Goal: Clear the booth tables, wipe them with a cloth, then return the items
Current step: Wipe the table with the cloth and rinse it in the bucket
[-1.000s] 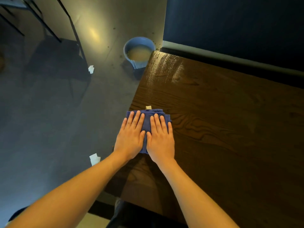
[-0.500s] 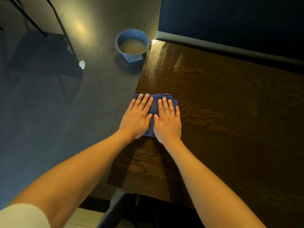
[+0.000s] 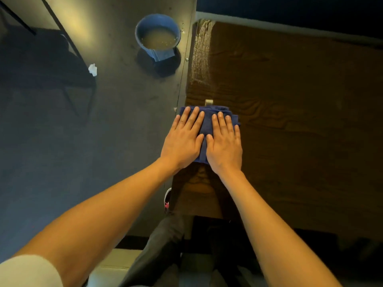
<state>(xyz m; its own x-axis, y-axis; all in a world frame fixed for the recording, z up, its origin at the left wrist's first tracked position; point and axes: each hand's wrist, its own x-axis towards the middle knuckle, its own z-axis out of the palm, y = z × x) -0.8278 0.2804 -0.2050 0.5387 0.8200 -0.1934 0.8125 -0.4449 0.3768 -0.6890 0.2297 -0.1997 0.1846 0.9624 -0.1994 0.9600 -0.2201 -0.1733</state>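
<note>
A folded dark blue cloth lies on the dark wooden booth table by its left edge. My left hand presses flat on the cloth's left half, fingers straight. Beside it, my right hand presses flat on the right half. A small pale tag sticks out at the cloth's far edge. A wet streak shines along the table's far left part.
A blue bucket of murky water stands on the grey floor left of the table's far corner, a blue rag over its near rim. A crumpled white scrap lies on the floor. A dark chair stands far left.
Both hands slid the cloth along the table's left edge, farther from the near end. The pale tag shows beyond the cloth again.
</note>
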